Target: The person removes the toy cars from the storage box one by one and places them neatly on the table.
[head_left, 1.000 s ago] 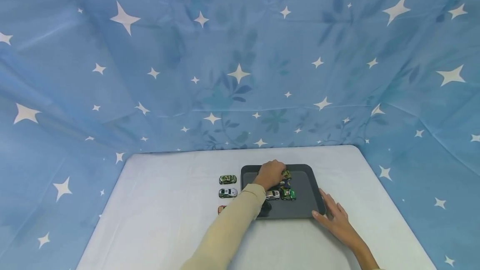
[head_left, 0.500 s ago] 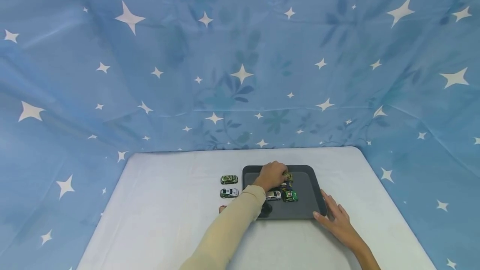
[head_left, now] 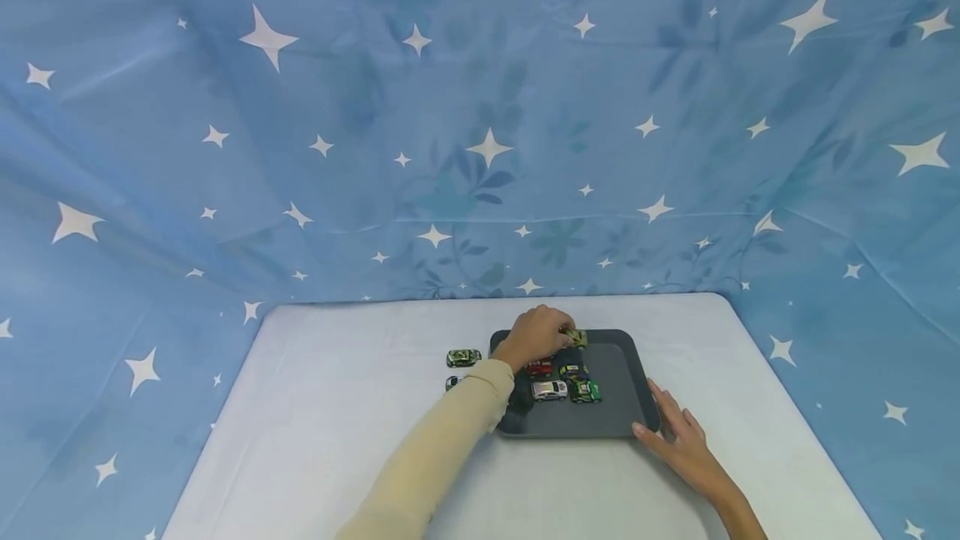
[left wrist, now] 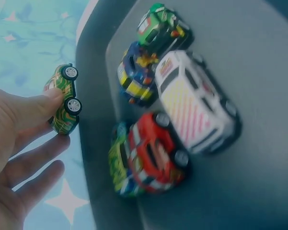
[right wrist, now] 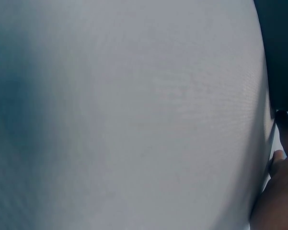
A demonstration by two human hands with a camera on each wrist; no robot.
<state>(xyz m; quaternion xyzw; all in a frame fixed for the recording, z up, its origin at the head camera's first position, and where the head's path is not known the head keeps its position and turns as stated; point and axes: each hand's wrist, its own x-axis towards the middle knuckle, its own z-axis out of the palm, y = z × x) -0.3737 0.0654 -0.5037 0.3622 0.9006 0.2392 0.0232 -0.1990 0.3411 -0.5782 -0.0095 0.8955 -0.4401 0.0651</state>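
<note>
My left hand (head_left: 534,335) pinches a green camouflage-patterned toy car (left wrist: 65,112) between thumb and fingers, raised over the far part of a dark grey tray (head_left: 611,417). In the left wrist view the car is side-on, its wheels facing the tray. Inside the tray are a red toy car (left wrist: 155,155), a white one with pink and yellow stripes (left wrist: 189,108), a blue and yellow one (left wrist: 134,76), a green one (left wrist: 160,28) and another green-patterned one (left wrist: 119,165) beside the red. My right hand (head_left: 682,444) rests its extended fingers and thumb against the tray's near right corner.
Left of the tray, a camouflage toy car (head_left: 463,357) stands on the white table (head_left: 315,407), with a white car (head_left: 453,382) partly hidden by my left sleeve (head_left: 442,440). A blue star-patterned cloth (head_left: 480,107) hangs behind the table.
My left hand has lifted the green camouflage car up from among the others in the tray, uncovering the red car. The right hand stays at the tray's corner.
</note>
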